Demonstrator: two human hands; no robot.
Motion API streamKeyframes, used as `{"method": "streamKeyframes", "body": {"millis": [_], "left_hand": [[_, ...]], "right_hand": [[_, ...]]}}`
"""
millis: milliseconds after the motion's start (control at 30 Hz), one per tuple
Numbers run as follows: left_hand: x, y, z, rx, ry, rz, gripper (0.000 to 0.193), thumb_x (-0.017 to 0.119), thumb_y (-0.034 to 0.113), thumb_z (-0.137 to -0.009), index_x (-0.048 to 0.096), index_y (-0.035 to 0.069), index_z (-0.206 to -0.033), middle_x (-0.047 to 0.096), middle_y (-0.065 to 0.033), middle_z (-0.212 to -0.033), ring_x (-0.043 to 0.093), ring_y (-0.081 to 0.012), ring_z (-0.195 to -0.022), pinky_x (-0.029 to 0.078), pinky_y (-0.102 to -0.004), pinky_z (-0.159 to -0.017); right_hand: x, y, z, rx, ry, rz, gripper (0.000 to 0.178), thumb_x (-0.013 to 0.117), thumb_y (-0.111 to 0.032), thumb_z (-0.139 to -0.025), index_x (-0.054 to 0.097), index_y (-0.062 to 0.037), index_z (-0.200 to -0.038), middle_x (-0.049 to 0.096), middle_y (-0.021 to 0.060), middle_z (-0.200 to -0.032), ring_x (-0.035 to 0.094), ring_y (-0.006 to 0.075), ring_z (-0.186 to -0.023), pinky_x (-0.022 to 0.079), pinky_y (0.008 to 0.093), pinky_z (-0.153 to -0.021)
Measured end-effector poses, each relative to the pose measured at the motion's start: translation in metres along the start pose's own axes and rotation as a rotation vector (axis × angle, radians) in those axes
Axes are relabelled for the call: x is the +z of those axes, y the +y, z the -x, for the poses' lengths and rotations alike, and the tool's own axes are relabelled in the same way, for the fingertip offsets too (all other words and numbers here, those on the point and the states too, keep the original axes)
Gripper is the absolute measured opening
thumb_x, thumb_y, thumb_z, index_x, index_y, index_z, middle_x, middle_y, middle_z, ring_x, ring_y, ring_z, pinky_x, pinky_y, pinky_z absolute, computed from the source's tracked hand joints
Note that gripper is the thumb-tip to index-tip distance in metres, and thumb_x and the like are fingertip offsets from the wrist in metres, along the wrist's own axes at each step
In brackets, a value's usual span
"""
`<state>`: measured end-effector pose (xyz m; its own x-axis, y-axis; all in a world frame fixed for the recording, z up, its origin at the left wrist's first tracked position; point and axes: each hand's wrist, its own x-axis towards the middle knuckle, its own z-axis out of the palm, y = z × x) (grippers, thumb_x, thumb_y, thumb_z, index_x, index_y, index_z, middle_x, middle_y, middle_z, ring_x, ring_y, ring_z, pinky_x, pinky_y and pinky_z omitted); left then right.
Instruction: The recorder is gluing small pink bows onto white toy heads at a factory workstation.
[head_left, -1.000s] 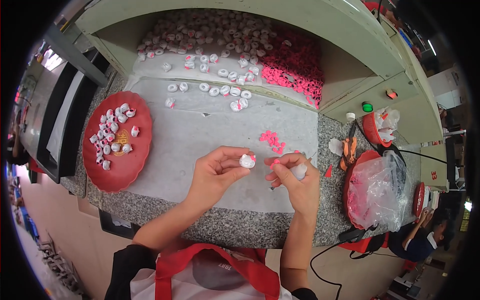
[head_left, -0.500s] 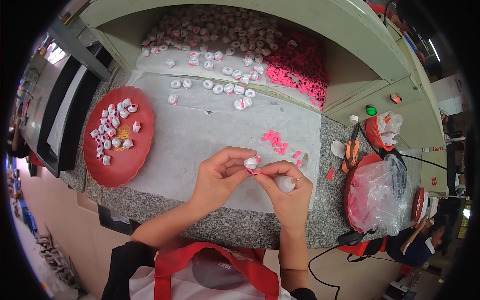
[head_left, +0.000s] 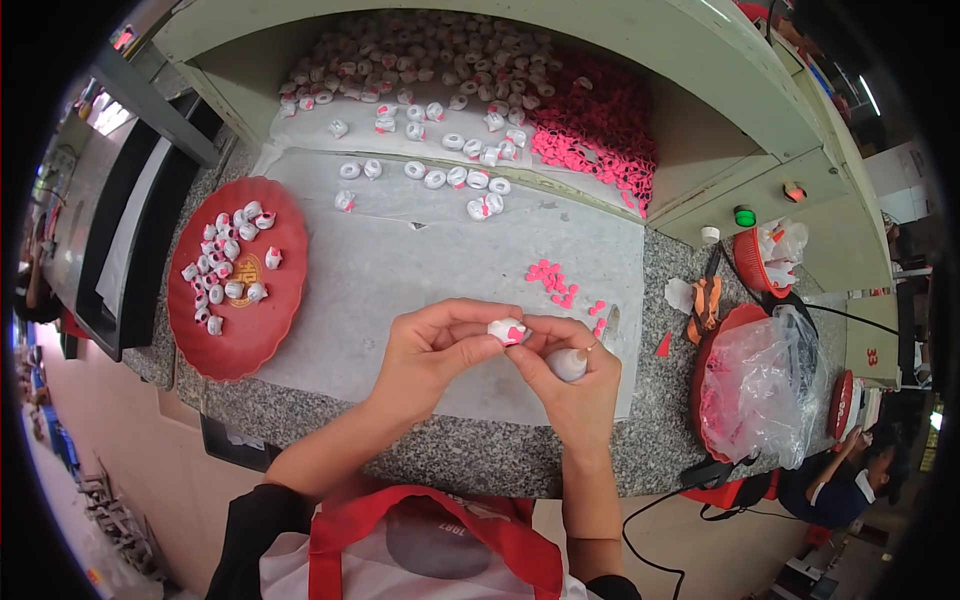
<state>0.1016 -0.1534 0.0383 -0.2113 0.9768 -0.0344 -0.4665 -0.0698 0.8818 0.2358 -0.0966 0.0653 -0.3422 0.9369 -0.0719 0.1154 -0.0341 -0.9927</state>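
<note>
Between my two hands is a small white figure piece (head_left: 506, 331) with a pink patch on its side. My left hand (head_left: 424, 352) is closed on it with thumb and fingers. My right hand (head_left: 582, 395) has its thumb and index finger at the piece's right side. Tucked in that same hand is a small white bottle (head_left: 568, 364). Below them lies the white paper sheet (head_left: 400, 270). Loose pink pieces (head_left: 547, 278) lie on it, beyond my right hand.
To the left, a red scalloped tray (head_left: 240, 355) holds several finished-looking white pieces. More white pieces (head_left: 430, 60) and a pink heap (head_left: 597, 150) fill the shelf behind. At right are a plastic bag (head_left: 765, 375) over a red tray, an orange-handled tool (head_left: 706, 305) and a red basket (head_left: 755, 262).
The pink strip that stretched between my fingertips now lies against the white piece. The piece has turned in my fingers, and my hands have come closer together around it.
</note>
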Motion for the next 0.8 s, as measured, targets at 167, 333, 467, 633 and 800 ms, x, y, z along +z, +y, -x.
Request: {"method": "streamKeyframes", "body": {"millis": [167, 333, 467, 633, 800], "left_hand": [[0.006, 0.001, 0.002, -0.007, 0.013, -0.056, 0.026, 0.054, -0.005, -0.079, 0.055, -0.004, -0.105, 0.056, -0.0147, -0.106, 0.056, -0.0192, -0.095, 0.047, -0.0291, -0.081], [0.004, -0.003, 0.001, 0.022, -0.008, -0.062, 0.025, 0.052, -0.007, -0.08, 0.055, -0.005, -0.105, 0.057, -0.0121, -0.102, 0.055, -0.0163, -0.094, 0.046, -0.0266, -0.082], [0.007, -0.005, 0.002, 0.072, 0.009, -0.079, 0.025, 0.051, -0.007, -0.08, 0.054, -0.005, -0.105, 0.057, -0.0122, -0.102, 0.056, -0.0164, -0.093, 0.047, -0.0269, -0.082], [0.001, -0.008, 0.0, -0.115, 0.091, 0.097, 0.024, 0.055, 0.001, -0.081, 0.055, -0.002, -0.104, 0.059, -0.0128, -0.099, 0.058, -0.0177, -0.09, 0.048, -0.0295, -0.078], [-0.001, -0.005, 0.002, -0.221, 0.098, 0.168, 0.024, 0.056, 0.002, -0.081, 0.052, -0.002, -0.104, 0.06, -0.0138, -0.096, 0.059, -0.0176, -0.087, 0.049, -0.0281, -0.074]], "right_hand": [[-0.005, 0.006, 0.0, -0.109, -0.048, 0.05, 0.018, 0.066, 0.005, -0.067, 0.062, -0.0007, -0.083, 0.055, -0.0012, -0.068, 0.048, 0.0033, -0.062, 0.037, 0.0167, -0.055], [-0.008, 0.01, 0.001, -0.038, -0.084, 0.02, 0.017, 0.065, 0.002, -0.069, 0.061, -0.0013, -0.085, 0.055, -0.0001, -0.069, 0.048, 0.0036, -0.062, 0.039, 0.0179, -0.054], [-0.005, 0.008, 0.002, -0.05, -0.061, 0.012, 0.016, 0.065, 0.005, -0.068, 0.061, -0.0008, -0.083, 0.055, -0.0021, -0.068, 0.046, 0.002, -0.06, 0.035, 0.0155, -0.052], [-0.006, 0.009, -0.003, -0.064, -0.076, 0.096, 0.02, 0.066, 0.004, -0.067, 0.059, 0.0004, -0.086, 0.057, -0.0005, -0.071, 0.049, 0.0034, -0.061, 0.038, 0.0165, -0.054], [-0.004, 0.006, 0.0, -0.266, -0.064, 0.131, 0.027, 0.068, 0.005, -0.065, 0.057, 0.0011, -0.088, 0.06, 0.0063, -0.082, 0.054, 0.0076, -0.064, 0.042, 0.0188, -0.056]]}}
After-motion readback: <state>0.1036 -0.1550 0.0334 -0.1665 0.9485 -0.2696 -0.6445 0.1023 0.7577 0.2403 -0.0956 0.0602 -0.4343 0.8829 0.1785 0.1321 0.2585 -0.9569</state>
